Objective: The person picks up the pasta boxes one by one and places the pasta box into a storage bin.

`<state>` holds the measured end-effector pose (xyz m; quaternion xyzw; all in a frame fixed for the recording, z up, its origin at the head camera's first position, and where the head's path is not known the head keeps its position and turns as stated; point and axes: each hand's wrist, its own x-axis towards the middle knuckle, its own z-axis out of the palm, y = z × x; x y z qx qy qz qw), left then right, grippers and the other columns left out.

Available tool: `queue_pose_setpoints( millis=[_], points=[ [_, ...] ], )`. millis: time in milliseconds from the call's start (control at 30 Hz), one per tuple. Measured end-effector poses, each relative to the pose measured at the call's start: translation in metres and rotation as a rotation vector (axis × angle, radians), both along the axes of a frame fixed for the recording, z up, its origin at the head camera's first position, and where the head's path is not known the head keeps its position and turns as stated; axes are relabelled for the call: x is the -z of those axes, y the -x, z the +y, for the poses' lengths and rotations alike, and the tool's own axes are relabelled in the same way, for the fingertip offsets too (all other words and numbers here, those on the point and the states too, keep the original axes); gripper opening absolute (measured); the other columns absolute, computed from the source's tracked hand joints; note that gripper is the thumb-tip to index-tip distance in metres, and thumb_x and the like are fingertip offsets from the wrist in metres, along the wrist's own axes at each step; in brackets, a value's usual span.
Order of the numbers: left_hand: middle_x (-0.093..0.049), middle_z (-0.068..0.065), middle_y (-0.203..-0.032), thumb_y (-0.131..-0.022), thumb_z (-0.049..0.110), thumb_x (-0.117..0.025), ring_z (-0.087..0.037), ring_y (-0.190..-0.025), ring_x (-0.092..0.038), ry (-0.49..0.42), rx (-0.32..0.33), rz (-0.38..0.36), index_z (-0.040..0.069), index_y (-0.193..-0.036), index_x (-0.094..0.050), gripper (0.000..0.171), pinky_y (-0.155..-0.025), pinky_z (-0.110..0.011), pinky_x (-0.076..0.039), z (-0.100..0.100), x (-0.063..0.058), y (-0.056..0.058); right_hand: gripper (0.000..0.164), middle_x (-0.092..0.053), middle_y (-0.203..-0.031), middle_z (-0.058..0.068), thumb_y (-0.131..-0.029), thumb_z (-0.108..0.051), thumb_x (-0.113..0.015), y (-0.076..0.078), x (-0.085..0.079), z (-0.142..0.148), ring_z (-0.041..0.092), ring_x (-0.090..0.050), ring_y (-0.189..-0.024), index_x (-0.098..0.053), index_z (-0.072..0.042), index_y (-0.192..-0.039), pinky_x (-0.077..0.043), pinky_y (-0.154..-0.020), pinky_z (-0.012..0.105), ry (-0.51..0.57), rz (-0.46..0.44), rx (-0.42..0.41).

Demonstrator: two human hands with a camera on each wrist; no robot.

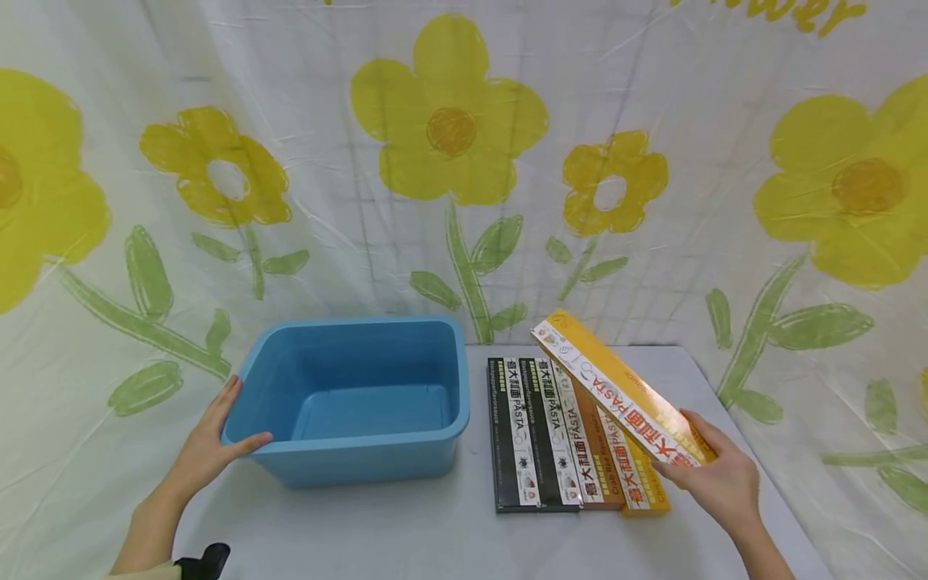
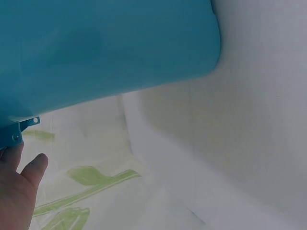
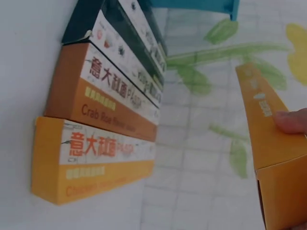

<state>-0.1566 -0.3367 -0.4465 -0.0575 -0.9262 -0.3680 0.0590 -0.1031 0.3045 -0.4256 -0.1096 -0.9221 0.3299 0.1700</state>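
Note:
A long yellow pasta box (image 1: 623, 387) is held by its near end in my right hand (image 1: 725, 475), raised and tilted above other pasta boxes. The right wrist view shows a thumb against the yellow carton (image 3: 276, 153). My left hand (image 1: 206, 443) rests against the left side of an empty blue plastic basin (image 1: 355, 459), its fingers spread and straight, the thumb across the front rim corner. From the left wrist, fingers (image 2: 33, 170) appear beneath a bracket on the basin's outer side (image 2: 110, 48).
Below the raised box, several pasta boxes lie side by side: black ones (image 1: 513, 435), a brown one (image 1: 602, 451) and a yellow one (image 1: 645, 479). They lie on a white table (image 1: 377, 532) right of the basin. Behind hangs a flower-printed curtain (image 1: 326, 201).

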Motion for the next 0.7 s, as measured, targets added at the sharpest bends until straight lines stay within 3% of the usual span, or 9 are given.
queue_pose_setpoints(
  millis=[67, 133, 333, 700],
  points=[
    [-0.001, -0.026, -0.159, -0.087, 0.035, -0.069, -0.057, -0.139, -0.005, 0.000, -0.001, -0.001, 0.000, -0.154, -0.005, 0.100, -0.093, -0.082, -0.017, 0.000, 0.000, 0.000, 0.086, -0.057, -0.130, 0.026, -0.059, -0.019, -0.093, 0.000, -0.003, -0.003, 0.019, -0.054, -0.099, -0.057, 0.002, -0.133, -0.036, -0.062, 0.006, -0.022, 0.027, -0.031],
    [-0.001, -0.026, -0.159, -0.087, 0.035, -0.069, -0.057, -0.139, -0.005, 0.001, -0.003, -0.002, 0.000, -0.154, -0.005, 0.100, -0.093, -0.082, -0.018, 0.000, 0.000, 0.000, 0.085, -0.059, -0.127, 0.027, -0.057, -0.019, -0.094, 0.000, -0.006, -0.007, 0.015, -0.055, -0.096, -0.058, 0.002, -0.131, -0.036, -0.063, 0.006, -0.052, 0.062, -0.062],
    [0.001, -0.025, -0.159, -0.087, 0.036, -0.070, -0.058, -0.139, -0.005, 0.004, -0.012, -0.016, 0.001, -0.155, -0.004, 0.101, -0.092, -0.082, -0.019, 0.000, -0.001, -0.002, 0.082, -0.062, -0.122, 0.026, -0.055, -0.013, -0.094, 0.002, -0.018, -0.019, -0.014, -0.044, -0.087, -0.061, 0.002, -0.128, -0.042, -0.061, 0.008, -0.034, 0.130, -0.172],
    [-0.001, -0.027, -0.159, -0.086, 0.034, -0.071, -0.058, -0.139, -0.005, -0.008, -0.015, -0.022, 0.001, -0.155, -0.004, 0.101, -0.091, -0.082, -0.020, 0.001, -0.002, -0.001, 0.085, -0.058, -0.127, 0.025, -0.055, -0.003, -0.093, 0.008, -0.032, -0.040, -0.008, -0.050, -0.089, -0.057, 0.003, -0.132, -0.052, -0.060, 0.020, 0.097, 0.112, -0.360]
  ],
)
